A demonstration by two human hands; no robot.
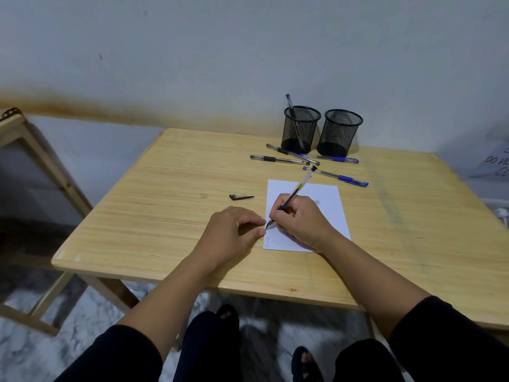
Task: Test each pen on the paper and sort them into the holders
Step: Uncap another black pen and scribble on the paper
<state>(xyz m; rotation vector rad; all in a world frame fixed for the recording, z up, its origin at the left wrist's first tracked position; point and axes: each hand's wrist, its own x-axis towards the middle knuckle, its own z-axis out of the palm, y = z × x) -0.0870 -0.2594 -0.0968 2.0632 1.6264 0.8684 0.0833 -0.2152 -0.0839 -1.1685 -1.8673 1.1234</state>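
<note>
Wooden counter stands against a pale wall over marbled floor; nearest, the left hand rests loosely curled, holding nothing, by the paper. Beside it the right hand has its grip closed around a black pen, tip on the paper's left edge. Farther off lie a cap, four loose pens, and two mesh holders, the left one holding one pen.

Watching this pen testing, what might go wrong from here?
The pen cap lies loose, apart from the paper, so it may be forgotten or mixed up. The left hand only touches the sheet's edge, so the paper may slide under the right hand as it writes. Four untested pens overlap near the holders.
</note>
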